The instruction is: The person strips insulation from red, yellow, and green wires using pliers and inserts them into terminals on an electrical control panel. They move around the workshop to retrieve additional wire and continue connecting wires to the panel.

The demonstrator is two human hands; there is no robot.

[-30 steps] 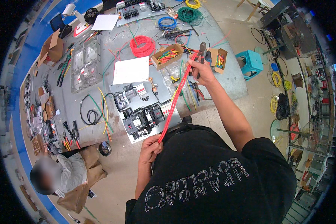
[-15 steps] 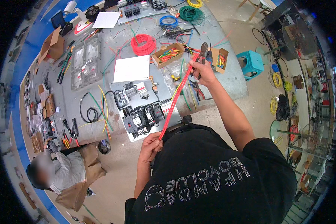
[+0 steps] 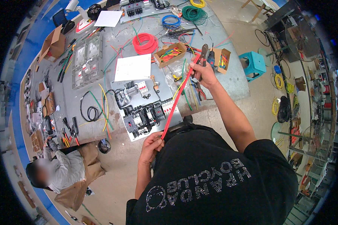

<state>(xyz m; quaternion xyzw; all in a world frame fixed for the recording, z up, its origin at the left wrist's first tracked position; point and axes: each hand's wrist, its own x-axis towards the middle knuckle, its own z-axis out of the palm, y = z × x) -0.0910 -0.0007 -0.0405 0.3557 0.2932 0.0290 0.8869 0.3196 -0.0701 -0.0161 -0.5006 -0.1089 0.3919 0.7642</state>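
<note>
A long red wire (image 3: 177, 99) stretches taut between my two hands above the grey workbench (image 3: 229, 80). My left hand (image 3: 152, 143) pinches its near end close to my waist. My right hand (image 3: 203, 71), held out over the bench's right part, grips a pair of dark cutting pliers (image 3: 203, 52) whose jaws sit at the wire's far end. Below the wire lies a metal panel (image 3: 148, 112) fitted with black contactors and breakers.
The bench holds a red wire coil (image 3: 145, 43), blue (image 3: 171, 20) and green (image 3: 193, 14) coils, cardboard boxes of wire offcuts (image 3: 170, 54), a white sheet (image 3: 133, 67), hand tools. A person (image 3: 60, 170) crouches at lower left. A teal stool (image 3: 253, 63) stands right of the bench.
The red wire stays stretched between both hands. My right hand with the pliers has shifted very slightly; my left hand holds its place.
</note>
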